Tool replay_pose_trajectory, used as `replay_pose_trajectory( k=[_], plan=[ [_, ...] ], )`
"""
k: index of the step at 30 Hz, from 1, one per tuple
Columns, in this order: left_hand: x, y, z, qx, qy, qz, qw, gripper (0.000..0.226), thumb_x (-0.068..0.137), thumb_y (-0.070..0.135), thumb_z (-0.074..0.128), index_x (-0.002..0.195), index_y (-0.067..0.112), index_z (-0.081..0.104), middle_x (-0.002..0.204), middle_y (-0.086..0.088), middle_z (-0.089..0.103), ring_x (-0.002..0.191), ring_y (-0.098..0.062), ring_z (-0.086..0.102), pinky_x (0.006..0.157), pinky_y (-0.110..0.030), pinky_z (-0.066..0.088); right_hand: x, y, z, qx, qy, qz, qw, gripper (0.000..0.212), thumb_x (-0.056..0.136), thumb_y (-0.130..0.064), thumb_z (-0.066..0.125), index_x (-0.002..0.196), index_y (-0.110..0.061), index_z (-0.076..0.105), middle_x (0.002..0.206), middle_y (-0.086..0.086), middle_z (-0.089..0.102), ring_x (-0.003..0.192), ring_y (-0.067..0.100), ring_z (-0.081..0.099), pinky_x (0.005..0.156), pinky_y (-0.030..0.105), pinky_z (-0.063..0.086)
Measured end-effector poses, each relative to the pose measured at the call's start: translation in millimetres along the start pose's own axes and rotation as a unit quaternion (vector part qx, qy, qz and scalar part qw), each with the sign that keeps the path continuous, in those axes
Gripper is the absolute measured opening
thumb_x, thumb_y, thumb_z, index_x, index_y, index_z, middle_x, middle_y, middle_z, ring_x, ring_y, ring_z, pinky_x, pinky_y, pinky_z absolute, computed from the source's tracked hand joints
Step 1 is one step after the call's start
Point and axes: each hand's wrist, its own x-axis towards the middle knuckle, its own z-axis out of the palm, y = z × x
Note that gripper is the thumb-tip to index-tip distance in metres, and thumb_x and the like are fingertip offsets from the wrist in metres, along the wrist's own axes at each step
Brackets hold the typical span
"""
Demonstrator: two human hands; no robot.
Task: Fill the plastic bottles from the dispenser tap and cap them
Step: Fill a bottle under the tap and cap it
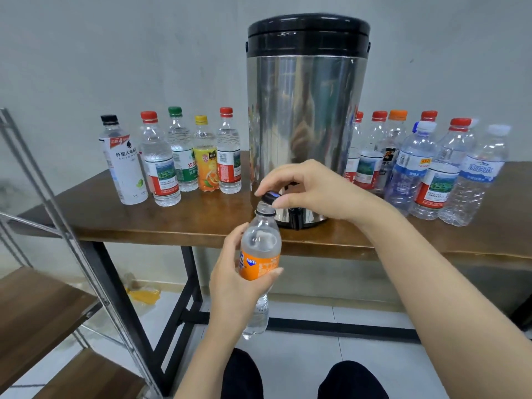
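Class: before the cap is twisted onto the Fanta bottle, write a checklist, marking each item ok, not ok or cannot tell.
1. Left hand grips the Fanta bottle: ok.
2. Right hand pinches the cap: ok.
3. Cap square on the neck: not ok, it sits tilted.
4. Fanta bottle holds water: ok.
5. Tap fully shut: cannot tell.

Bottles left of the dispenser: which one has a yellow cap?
The yellow-capped bottle, fourth from the left, with the orange-fruit label; its neighbours are the green-capped bottle and a red-capped bottle.
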Motion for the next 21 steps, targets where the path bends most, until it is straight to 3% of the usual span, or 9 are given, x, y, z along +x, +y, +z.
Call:
replay_pose_trajectory(
  k=[4, 9, 17, 21],
  plan=[
    [-0.6, 0.7, -16.9, 0.015, 0.013, 0.006, 1.000, 0.085, 0.065, 0.017, 0.091, 0.132, 0.045, 0.047, 0.125, 0.029, 0.057, 0.111, -0.003, 0.061, 0.089, -0.038, 0.058, 15.9, -11.3, 12.4, 0.010, -0.031, -0.018, 0.999, 0.029, 0.085, -0.002, 0.071, 0.105, -0.024, 0.071, 0.105, -0.017, 0.063, 0.105, -0.003, 0.059, 0.093, 0.017, 0.049],
    [-2.5, 0.6, -34.1, 0.027, 0.027, 0.009, 0.999, 0.085, 0.066, 0.018, 0.091, 0.132, 0.047, 0.047, 0.128, 0.025, 0.057, 0.112, -0.011, 0.062, 0.089, -0.039, 0.058, 27.9, -22.3, 23.1, -0.002, -0.038, -0.028, 0.999, 0.028, 0.087, -0.003, 0.070, 0.109, -0.019, 0.072, 0.112, -0.007, 0.067, 0.109, 0.007, 0.060, 0.098, 0.028, 0.050],
    [-4.5, -1.3, -49.3, 0.039, 0.031, 0.009, 0.999, 0.085, 0.066, 0.020, 0.091, 0.133, 0.047, 0.046, 0.130, 0.022, 0.056, 0.112, -0.018, 0.062, 0.087, -0.043, 0.059, 40.2, -32.1, 34.1, -0.027, -0.049, -0.020, 0.998, 0.023, 0.087, -0.017, 0.072, 0.109, -0.022, 0.072, 0.098, -0.021, 0.062, 0.102, 0.006, 0.061, 0.096, 0.033, 0.052],
    [-5.1, -3.2, -53.0, 0.043, 0.038, 0.008, 0.998, 0.087, 0.059, 0.033, 0.089, 0.135, 0.045, 0.046, 0.131, 0.019, 0.057, 0.114, -0.019, 0.062, 0.088, -0.044, 0.058, 44.8, -34.0, 38.4, -0.039, -0.050, -0.018, 0.998, 0.020, 0.085, -0.023, 0.074, 0.105, -0.024, 0.073, 0.092, -0.023, 0.061, 0.094, 0.003, 0.060, 0.092, 0.030, 0.053]
  ],
)
